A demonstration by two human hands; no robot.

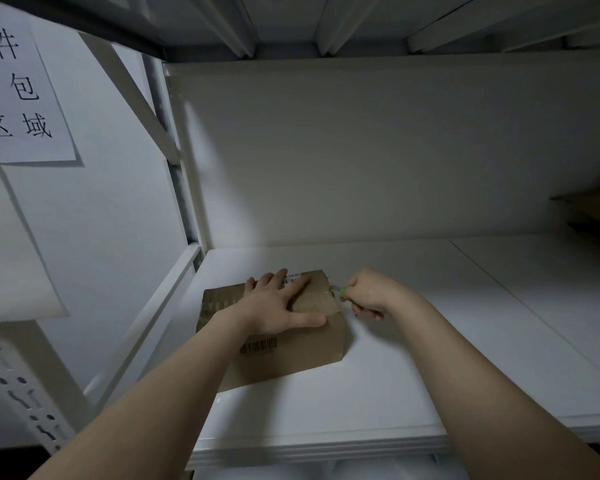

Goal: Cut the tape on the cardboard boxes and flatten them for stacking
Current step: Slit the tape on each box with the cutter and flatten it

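Cardboard box (291,355) sat closed near the left end of the white shelf (430,358), with a barcode label (258,346) on its near side. My left hand (278,306) lay flat on its top, fingers straight and spread. My right hand (368,292) curled round a green cutter (341,292), whose tip touched the clear tape (321,293) at the box's top right edge.

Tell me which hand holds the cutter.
The right hand grips the green cutter at the right end of the box; the left hand lies flat on top, holding nothing.
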